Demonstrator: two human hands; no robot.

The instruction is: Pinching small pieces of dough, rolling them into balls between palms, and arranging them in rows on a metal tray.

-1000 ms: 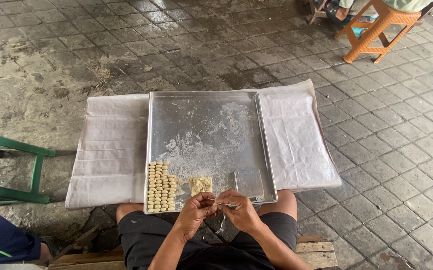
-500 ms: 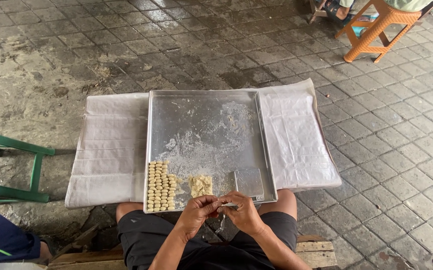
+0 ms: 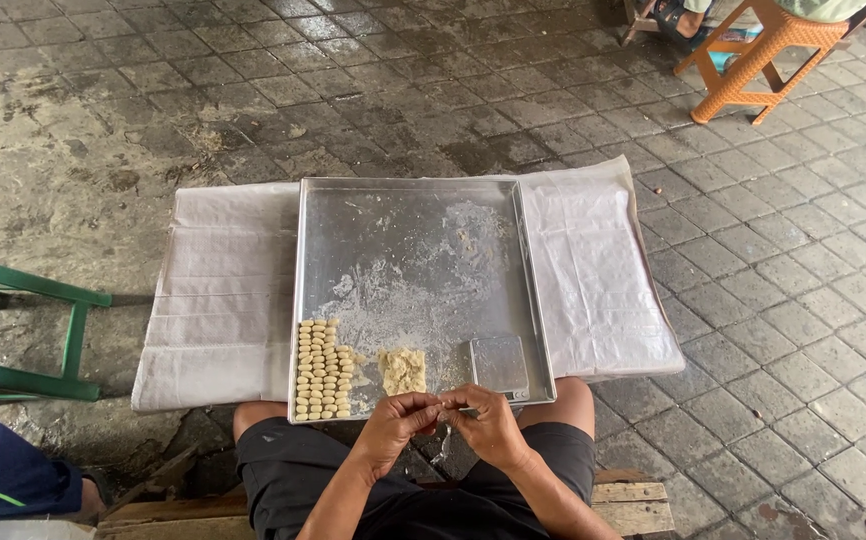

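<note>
Still pinching away: the left hand point(image 3: 393, 425) and right hand point(image 3: 488, 425) stay pressed fingertip to fingertip over the near edge of the metal tray point(image 3: 408, 215), fingers narrowed around a small bit of dough point(image 3: 441, 412) between them, almost exactly as half a second ago; only the wrists have shifted a touch. That bit is mostly hidden by the fingers, so its shape is hard to tell. Just beyond the hands, a pale, crumbly dough lump point(image 3: 403, 370) sits on the tray floor, and left of it the rows of small shaped pieces point(image 3: 321, 370) line up in neat columns at the near left corner. A small flat metal scraper point(image 3: 499, 362) lies to the right, close to the right hand. Flour smears dust the tray's middle. Underneath, a white cloth point(image 3: 593, 270) spreads to both sides. Farther out, a green stool point(image 3: 33, 335) stands left, an orange stool point(image 3: 763, 55) far right on wet paving.
</note>
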